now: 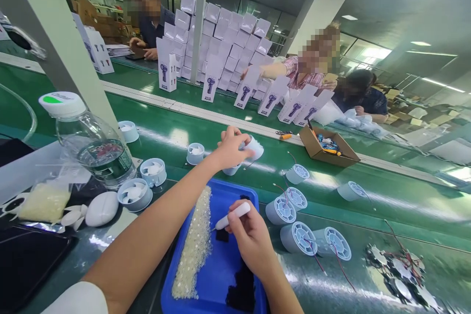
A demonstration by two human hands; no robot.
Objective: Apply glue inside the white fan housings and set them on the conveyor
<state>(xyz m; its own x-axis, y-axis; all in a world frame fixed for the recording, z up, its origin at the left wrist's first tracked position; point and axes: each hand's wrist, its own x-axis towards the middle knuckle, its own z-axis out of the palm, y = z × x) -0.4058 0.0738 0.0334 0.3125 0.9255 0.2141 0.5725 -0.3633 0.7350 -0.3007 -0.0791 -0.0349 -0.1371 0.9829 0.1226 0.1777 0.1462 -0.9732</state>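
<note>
My left hand point(232, 148) reaches over the green belt, its fingers curled around a light blue cylindrical fan housing point(256, 148). Just under that hand sits another blue part point(232, 170), partly covered. A white pen-shaped tool point(235, 214) is gripped in my right hand point(252, 238), its thin tip pointing left. That tip is at the edge of a heap of small translucent beads point(195, 250) in a blue tray point(169, 297). Black patches point(241, 289) lie on the tray's floor beside the right hand.
Several blue housings with wires point(300, 239) stand to the right, near a pile of wired round parts point(401, 270). White fan rings point(135, 194) and a water bottle point(97, 142) are at left. Boxes point(209, 83) line the belt's far side; people sit behind. An open carton point(327, 147) holds tools.
</note>
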